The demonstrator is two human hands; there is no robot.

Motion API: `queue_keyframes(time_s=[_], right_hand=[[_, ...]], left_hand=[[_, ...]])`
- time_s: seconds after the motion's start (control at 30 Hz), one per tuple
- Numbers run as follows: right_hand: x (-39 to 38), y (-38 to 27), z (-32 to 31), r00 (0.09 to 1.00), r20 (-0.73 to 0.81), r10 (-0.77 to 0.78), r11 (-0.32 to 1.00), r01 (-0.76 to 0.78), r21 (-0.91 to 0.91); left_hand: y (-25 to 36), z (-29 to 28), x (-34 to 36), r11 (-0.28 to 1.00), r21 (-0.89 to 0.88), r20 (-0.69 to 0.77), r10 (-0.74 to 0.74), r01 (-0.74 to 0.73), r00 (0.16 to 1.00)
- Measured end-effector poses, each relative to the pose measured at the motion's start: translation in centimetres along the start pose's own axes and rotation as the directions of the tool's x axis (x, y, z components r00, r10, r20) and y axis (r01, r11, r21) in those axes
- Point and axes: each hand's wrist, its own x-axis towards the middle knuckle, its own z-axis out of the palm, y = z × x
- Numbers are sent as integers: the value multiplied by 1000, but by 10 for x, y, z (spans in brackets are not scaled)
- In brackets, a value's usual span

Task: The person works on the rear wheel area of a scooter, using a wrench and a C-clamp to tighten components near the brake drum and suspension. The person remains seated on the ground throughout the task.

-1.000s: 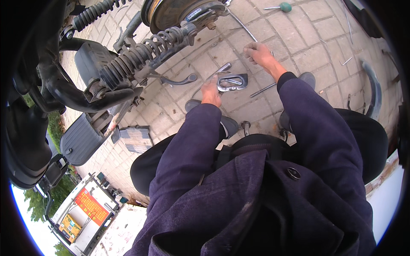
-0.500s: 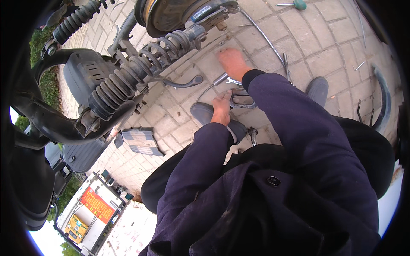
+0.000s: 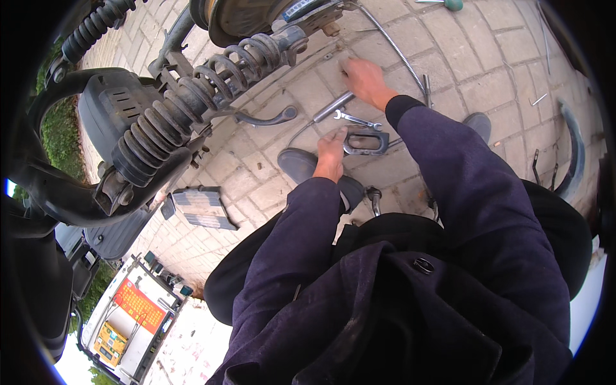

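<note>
- Dark grey metal, smooth at its rounded corners, forms the slotted frame (image 3: pixel 384 142) we see in the head view, between our shoes; whether it rests on the paving (image 3: pixel 462 115) we cannot tell.
- Our left hand (image 3: pixel 330 157) pinches the frame's left end between thumb and fingers; we judge a firm hold on the rim, fingers out of the slot, steadies it best.
- Our right hand (image 3: pixel 367 80) is loosely bent beyond the frame, near a silver cylinder (image 3: pixel 332 108); we cannot tell whether its fingers pinch anything. Lowering it gently should avoid knocking the slim, shiny wrench (image 3: pixel 358 120).
- Around us: rough, jointed paving, a curved grey lever (image 3: pixel 280 117) and a dusty, ribbed coil spring (image 3: pixel 239 69).
</note>
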Motion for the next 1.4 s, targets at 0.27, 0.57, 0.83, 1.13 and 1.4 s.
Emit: queue_keyframes(time_s=[0.27,0.57,0.83,1.13,1.4], right_hand=[[24,9,-13,977,-81,197,966,-180,184],[30,9,-16,982,-115,147,987,-138,86],[45,3,-7,964,-242,108,994,-104,31],[25,26,-41,966,-151,210,953,-168,251],[-48,-17,-108,989,36,145,818,-140,558]], left_hand=[[7,2,-2,1000,-3,14,-13,13,1000],[9,2,0,1000,13,41,16,-17,999],[8,3,-3,1000,-10,22,6,-6,1000],[22,3,-4,994,-99,68,48,-41,997],[63,15,-24,952,-286,40,124,-107,992]])
